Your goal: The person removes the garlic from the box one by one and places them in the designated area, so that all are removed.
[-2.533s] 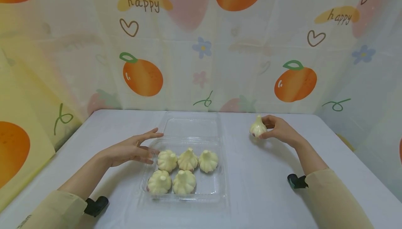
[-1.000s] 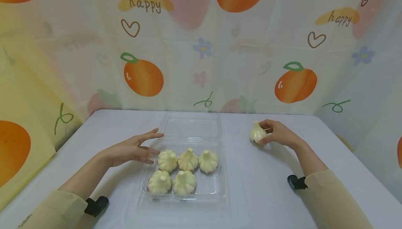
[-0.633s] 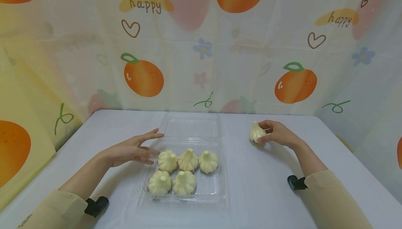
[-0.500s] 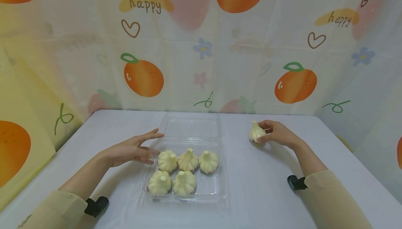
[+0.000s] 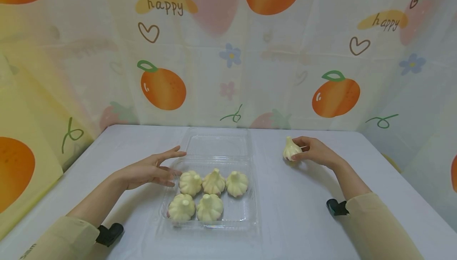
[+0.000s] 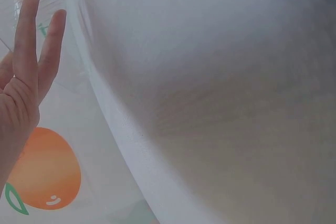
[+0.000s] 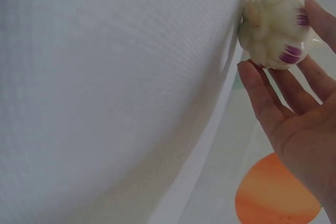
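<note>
My right hand (image 5: 319, 151) pinches a garlic bulb (image 5: 291, 150) between thumb and fingers, close over the right side of the table, its stem pointing up. In the right wrist view the bulb (image 7: 278, 27) shows purple streaks and a tuft of roots. My left hand (image 5: 151, 169) is spread, fingertips right at the left edge of a clear plastic clamshell box (image 5: 237, 212). Inside the box sit several more garlic bulbs (image 5: 209, 207), three in the back row and two in front. The front right spot shows bare plastic.
The box's transparent lid (image 5: 218, 146) lies folded back toward the far edge of the white table (image 5: 296, 220). Behind hangs a curtain (image 5: 264, 65) printed with fruit. Black straps (image 5: 109, 234) stick out at both sleeve cuffs.
Since the earliest frame my right hand has lowered slightly with the garlic bulb, and the bulb's lean has changed a little. Lately it drifts slightly left. The left hand stays still.
</note>
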Motion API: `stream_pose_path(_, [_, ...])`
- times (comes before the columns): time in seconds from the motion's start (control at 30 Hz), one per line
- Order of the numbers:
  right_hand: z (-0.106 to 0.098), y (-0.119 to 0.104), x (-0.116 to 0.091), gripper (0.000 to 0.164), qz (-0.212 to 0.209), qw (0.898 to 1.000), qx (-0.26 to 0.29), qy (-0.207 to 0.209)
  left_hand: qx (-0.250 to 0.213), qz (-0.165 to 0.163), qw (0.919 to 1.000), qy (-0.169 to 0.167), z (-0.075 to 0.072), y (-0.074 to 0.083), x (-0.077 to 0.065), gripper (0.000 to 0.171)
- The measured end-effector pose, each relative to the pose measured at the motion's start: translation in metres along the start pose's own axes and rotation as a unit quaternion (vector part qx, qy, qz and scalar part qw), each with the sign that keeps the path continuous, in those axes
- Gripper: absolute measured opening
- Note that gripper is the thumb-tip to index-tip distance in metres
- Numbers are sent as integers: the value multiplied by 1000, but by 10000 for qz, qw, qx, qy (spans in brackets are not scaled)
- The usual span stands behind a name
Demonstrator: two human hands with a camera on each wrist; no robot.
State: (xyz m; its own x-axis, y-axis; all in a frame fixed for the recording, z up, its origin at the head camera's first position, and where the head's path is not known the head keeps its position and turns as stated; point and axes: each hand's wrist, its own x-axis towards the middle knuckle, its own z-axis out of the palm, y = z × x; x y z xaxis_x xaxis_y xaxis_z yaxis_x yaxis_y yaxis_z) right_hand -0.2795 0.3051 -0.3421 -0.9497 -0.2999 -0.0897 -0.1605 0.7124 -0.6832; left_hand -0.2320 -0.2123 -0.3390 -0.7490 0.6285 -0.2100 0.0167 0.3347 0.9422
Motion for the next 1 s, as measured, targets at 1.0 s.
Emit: stream_pose_path(1.0, [0,-3,0,72,303,9986,-271,345,47,1,10000,37,0,1,0,72])
